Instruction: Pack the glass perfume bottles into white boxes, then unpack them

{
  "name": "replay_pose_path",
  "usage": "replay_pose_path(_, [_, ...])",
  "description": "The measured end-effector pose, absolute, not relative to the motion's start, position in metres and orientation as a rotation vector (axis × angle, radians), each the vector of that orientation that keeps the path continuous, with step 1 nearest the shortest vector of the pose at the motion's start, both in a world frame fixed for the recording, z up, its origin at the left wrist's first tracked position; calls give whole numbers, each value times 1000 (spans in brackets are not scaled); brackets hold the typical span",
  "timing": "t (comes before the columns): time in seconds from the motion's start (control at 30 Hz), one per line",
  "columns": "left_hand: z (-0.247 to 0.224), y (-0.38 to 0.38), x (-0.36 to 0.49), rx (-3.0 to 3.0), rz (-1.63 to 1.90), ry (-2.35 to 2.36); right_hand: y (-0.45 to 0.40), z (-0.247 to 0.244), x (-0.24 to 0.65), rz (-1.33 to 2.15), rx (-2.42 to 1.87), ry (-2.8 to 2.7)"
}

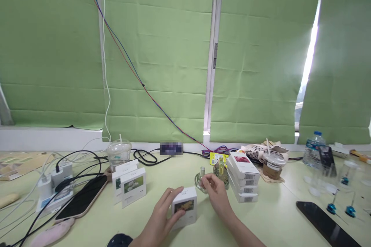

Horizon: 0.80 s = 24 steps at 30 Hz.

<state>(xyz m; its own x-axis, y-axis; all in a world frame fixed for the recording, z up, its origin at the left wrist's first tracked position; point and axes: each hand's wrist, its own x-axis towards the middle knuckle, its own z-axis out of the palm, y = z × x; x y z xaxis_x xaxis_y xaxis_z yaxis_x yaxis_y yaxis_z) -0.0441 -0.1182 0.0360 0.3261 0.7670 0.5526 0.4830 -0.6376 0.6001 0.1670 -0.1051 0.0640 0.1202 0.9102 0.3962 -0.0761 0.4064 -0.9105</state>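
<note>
Steady the box (191, 197) upright on the table (272, 216) with left hand (158, 218) clamped on it; ease right hand (216, 195), fingers unclear whether apart or together, gently beside the glass (202, 171).

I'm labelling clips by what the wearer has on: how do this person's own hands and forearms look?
Both the left hand and right hand are ungloved, with no ring visible. The right forearm shows no sleeve, watch or bracelet. A dark item borders the left wrist; whether it is worn is unclear.
</note>
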Motion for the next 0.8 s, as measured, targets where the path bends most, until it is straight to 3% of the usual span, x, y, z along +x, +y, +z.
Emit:
replay_pose_path(0.43, [27, -96, -123, 2393, 1440, 1530, -94, 116, 255, 81, -1334, -1132])
replay_pose_path(0.6, [33, -95, -132, 2544, 1392, 1706, -77, 124, 315, 134, -1553, -1088])
replay_pose_path(0.8, [41, -101, -142, 2736, 1249, 1946, -69, 116, 350, 486, -1710, -1022])
